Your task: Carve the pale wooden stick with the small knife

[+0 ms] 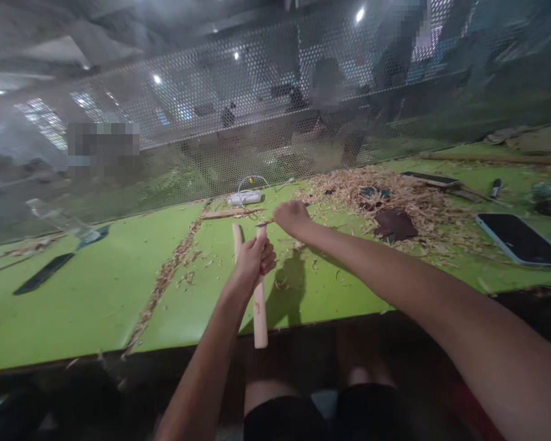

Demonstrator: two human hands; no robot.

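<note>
My left hand [253,256] is wrapped round a pale wooden stick [259,315], whose lower end hangs over the table's front edge. Closed in a fist, my right hand [291,218] grips a carving knife [264,223]; its handle is mostly hidden by the fingers. The thin blade lies across the stick's upper end, just beyond my left hand. A second, slightly curved piece of wood [237,236] rests on the table behind my left hand.
Wood shavings [349,184] heap at back right, with dark brown sandpaper [396,225]. A phone [521,239] lies at right. A white device with a cable [245,197] sits near the mesh screen [257,116]. A dark flat blade [43,274] is at left. People are beyond the screen.
</note>
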